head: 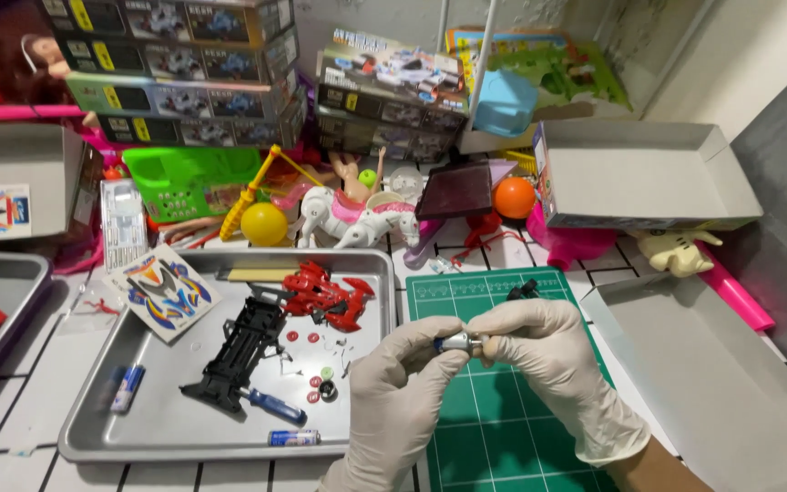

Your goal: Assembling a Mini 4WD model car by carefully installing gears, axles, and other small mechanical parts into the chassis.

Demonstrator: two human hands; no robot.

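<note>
Gripping a small motor [458, 343], both hands [466, 364]; metal tray [84, 428] with black chassis [234, 351], red shell [325, 296].

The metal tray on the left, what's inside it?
The metal tray holds a black chassis, red car body, blue-handled screwdriver, two batteries, and small red rings. Its near right corner is covered by the left hand.

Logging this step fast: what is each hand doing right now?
Left hand: closed, fingertips pinching the small silver cylinder over the green cutting mat.
Right hand: closed on the same cylinder's other end.
</note>
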